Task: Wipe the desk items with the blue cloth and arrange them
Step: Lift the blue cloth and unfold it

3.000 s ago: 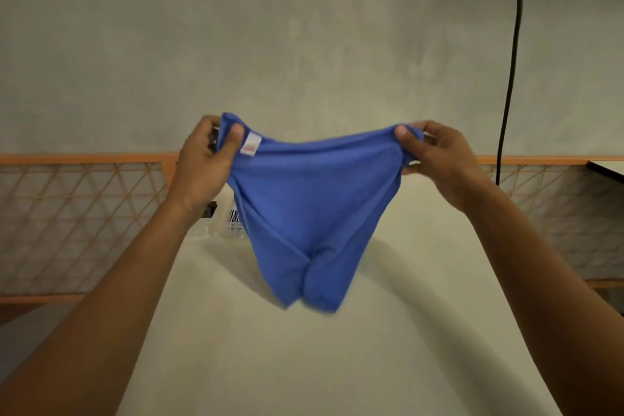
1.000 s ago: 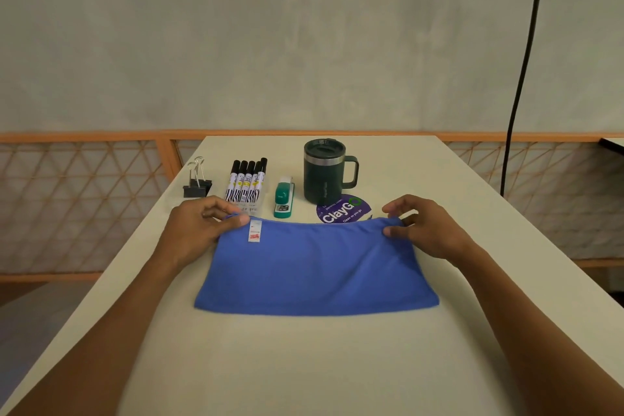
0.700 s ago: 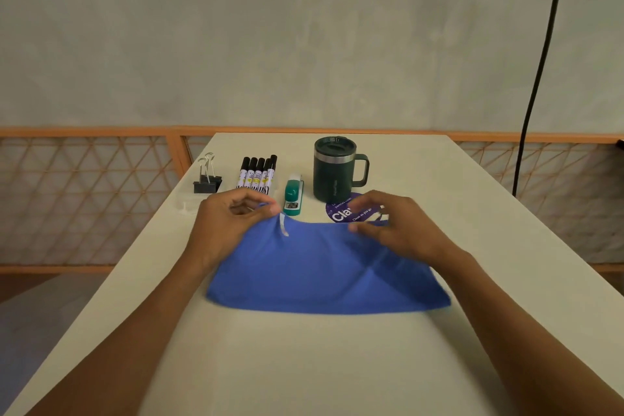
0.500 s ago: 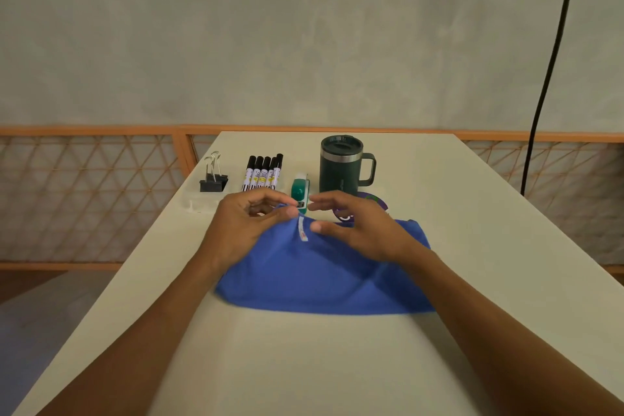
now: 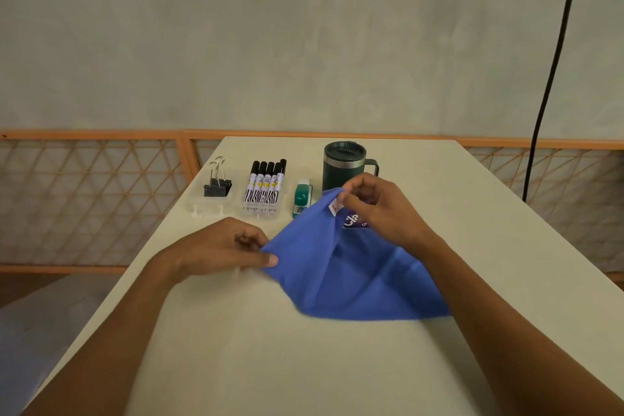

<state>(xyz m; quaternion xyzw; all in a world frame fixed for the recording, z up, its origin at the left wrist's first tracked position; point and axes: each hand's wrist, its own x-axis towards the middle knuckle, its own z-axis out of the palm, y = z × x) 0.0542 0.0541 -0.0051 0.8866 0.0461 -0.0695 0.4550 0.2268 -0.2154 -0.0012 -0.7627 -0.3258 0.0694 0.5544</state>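
I saw office-type workspace: white desk (image 5: 304, 365) carried markers (image 5: 266, 186), binder clips (image 5: 217, 184), stapler (image 5: 302, 197), travel mug (image 5: 342, 165); bare grey wall (image 5: 304, 44) behind.

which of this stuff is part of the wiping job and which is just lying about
Job: blue cloth, pinched by left hand and right hand; binder clips; markers; green stapler; mug; purple disc.
Lying about: black cable; lattice railing.
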